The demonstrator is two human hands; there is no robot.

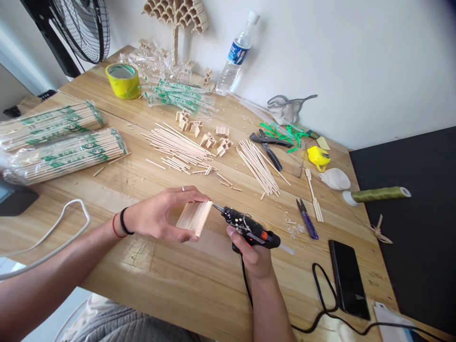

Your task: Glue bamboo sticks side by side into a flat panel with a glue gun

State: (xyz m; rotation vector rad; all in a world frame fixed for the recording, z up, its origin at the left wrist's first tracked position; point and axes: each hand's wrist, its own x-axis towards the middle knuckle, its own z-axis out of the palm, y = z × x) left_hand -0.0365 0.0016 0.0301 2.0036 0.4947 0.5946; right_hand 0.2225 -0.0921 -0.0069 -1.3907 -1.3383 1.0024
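Observation:
My left hand [160, 213] grips a small panel of wooden sticks [194, 217] by its two edges, thumb below and fingers above, tilted over the table. In my right hand [254, 254] is a black hot glue gun [249, 228], its nozzle pointing left at the panel's upper right corner. The nozzle tip is at or very near that corner; whether it touches I cannot tell. Beyond the hands lie loose wooden sticks [178, 145], a second pile of sticks [258, 168] and several small stick pieces [208, 140].
Packaged stick bundles [71, 152] and yellow tape [123, 81] lie left. A water bottle [237, 57] stands near the wall. Pliers [270, 147], purple snips [307, 219], a tape measure [318, 156] and a phone [348, 278] lie right. A black cord [317, 323] crosses the front right.

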